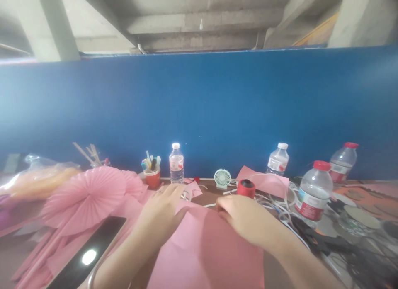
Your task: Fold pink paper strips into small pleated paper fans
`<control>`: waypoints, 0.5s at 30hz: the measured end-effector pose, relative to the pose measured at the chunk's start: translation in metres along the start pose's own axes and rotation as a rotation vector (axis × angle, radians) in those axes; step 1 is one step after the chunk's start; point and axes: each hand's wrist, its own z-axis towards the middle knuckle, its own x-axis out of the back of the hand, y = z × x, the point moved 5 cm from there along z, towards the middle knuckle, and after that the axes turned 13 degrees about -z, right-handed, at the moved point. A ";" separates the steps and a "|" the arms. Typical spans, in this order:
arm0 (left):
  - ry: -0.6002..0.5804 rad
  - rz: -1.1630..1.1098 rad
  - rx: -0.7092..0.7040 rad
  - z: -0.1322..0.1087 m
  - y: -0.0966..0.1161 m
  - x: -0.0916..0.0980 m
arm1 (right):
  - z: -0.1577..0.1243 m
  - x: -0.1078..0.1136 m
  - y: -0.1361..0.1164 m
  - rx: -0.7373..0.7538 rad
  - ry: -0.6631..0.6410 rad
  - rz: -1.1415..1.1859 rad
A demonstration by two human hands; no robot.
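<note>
A sheet of pink paper (208, 251) lies in front of me, its far edge raised slightly between my hands. My left hand (164, 212) rests at the sheet's far left corner, fingers stretched forward and thumb apart over the paper. Just beyond those fingers show silvery loops (185, 195), too blurred to name surely. My right hand (241, 214) is at the far right corner, its fingers curled down on the paper's edge; the fingertips are partly hidden. A pink pleated paper fan (88, 195) and a dark phone (93, 249) lie left of my left forearm.
A cup of markers (152, 178), a water bottle (176, 164), a small green fan (222, 178) and a red round object (246, 188) stand beyond the paper. To the right are large bottles (314, 191) and tangled cables (286, 212). A blue partition (199, 106) closes the back.
</note>
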 end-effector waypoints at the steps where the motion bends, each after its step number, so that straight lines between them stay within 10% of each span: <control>1: 0.001 0.037 -0.052 -0.001 0.003 -0.006 | 0.001 -0.002 -0.004 0.028 0.003 -0.064; 7: -0.193 -0.067 -0.017 -0.012 0.014 -0.048 | 0.006 -0.017 -0.033 0.166 -0.080 -0.363; 15: -0.167 0.002 -0.013 -0.011 0.011 -0.051 | 0.008 -0.021 -0.037 0.180 -0.052 -0.377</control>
